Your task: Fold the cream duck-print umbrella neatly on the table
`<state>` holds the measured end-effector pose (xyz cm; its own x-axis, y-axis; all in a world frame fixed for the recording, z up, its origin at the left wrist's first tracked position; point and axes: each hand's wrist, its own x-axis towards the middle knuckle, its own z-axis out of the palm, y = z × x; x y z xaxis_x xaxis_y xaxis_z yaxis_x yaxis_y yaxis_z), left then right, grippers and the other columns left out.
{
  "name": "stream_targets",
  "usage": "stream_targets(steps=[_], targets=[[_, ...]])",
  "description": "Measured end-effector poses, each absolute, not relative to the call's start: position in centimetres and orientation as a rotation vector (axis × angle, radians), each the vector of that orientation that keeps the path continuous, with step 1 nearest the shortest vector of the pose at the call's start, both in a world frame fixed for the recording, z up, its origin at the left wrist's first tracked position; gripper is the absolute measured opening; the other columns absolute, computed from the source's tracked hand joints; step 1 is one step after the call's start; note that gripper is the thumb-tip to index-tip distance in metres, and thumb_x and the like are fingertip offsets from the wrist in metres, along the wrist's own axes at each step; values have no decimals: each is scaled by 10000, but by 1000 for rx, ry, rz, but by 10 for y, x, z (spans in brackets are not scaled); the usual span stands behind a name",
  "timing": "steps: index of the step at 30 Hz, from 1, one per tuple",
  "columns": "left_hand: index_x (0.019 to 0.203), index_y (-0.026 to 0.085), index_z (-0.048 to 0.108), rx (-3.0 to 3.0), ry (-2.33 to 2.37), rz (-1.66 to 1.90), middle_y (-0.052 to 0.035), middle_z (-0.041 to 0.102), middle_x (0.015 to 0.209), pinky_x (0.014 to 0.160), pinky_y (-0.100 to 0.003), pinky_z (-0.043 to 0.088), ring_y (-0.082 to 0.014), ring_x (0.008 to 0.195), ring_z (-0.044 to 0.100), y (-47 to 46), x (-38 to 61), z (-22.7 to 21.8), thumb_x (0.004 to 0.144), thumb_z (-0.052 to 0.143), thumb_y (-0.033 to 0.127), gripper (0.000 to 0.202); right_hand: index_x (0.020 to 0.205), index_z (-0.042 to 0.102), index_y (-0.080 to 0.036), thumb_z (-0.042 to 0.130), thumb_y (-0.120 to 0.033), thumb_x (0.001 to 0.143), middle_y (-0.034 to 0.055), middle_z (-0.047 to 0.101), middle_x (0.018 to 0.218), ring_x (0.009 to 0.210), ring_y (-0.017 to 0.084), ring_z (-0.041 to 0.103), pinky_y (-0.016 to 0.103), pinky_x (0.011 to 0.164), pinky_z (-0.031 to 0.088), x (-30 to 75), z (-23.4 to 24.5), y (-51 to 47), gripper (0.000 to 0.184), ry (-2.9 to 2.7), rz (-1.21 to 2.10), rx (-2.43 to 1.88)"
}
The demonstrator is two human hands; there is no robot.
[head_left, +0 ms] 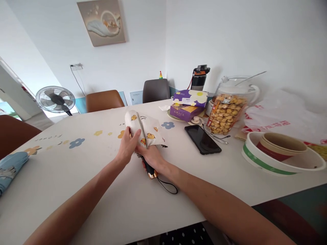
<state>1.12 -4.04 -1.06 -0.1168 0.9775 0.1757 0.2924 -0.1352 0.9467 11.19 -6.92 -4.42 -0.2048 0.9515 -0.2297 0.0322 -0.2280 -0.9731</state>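
Observation:
A folding umbrella (pixel 150 131) with a white canopy printed with small yellow figures is held over the table, its loose folds partly wrapped together. Its black handle (pixel 150 169) has a gold-coloured end and points toward me, and a black wrist strap (pixel 170 189) hangs from it onto the tabletop. My left hand (pixel 127 144) is closed on the left side of the canopy, thumb on top. My right hand (pixel 153 157) wraps around the umbrella where canopy meets handle; its fingers are partly hidden beneath.
Right of the umbrella lie a black phone (pixel 203 139) and a purple box (pixel 185 111). Farther right stand a snack-filled pitcher (pixel 224 112), a white bowl (pixel 265 163) and a plastic bag (pixel 283 115). A light-blue folded umbrella (pixel 12 166) rests at the left edge of the table (pixel 102 204).

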Motion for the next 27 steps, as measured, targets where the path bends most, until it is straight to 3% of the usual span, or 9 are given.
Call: stream_targets(steps=[6,11,15,18,21,24,27], targets=[[976,126,611,1041,1117,1282,-104,659,866,658,-308,523,-211,745,630,-21,7,-18,700,661,385,382,677,438,-189,509,-370,757,-42,423,391,313,117,442,221,320,369,108,-42,-74,210,-1327,1501,-1281],[1049,151,617,752,1000,1210,-99,674,913,715,-320,546,-223,767,648,-19,1,-24,651,723,354,459,647,417,-195,507,-389,764,-49,405,381,307,111,435,217,315,365,105,-48,-77,244,-1391,1503,-1276],[1071,152,607,666,938,1222,-95,674,923,733,-324,551,-227,781,651,-16,-2,-28,661,717,309,452,831,495,-182,527,-528,750,-45,454,441,330,134,484,239,319,397,106,-48,-78,357,-1375,1526,-1188],[1079,120,592,628,925,1232,-111,669,912,720,-314,553,-213,763,651,-12,-5,-27,686,690,248,425,997,524,-174,518,-619,720,11,570,595,395,154,547,255,328,426,111,-40,-73,524,-1304,1491,-1155],[1084,103,575,566,976,1213,-118,667,868,675,-307,558,-197,716,650,-10,-9,-23,699,668,202,408,1025,568,-171,537,-627,697,74,646,751,458,166,578,266,349,438,117,-36,-63,563,-1204,1396,-1248],[1068,98,571,530,1007,1215,-114,665,823,640,-307,561,-191,679,647,-8,-12,-21,716,645,184,369,1046,584,-175,549,-556,716,90,662,909,617,188,621,278,459,480,121,-39,-54,505,-1074,1305,-1212],[1053,98,572,515,999,1211,-115,667,816,637,-324,563,-202,681,648,-6,-13,-22,719,638,175,349,948,621,-154,518,-475,746,78,657,982,847,199,612,276,675,490,122,-44,-49,393,-1002,1187,-1111]])
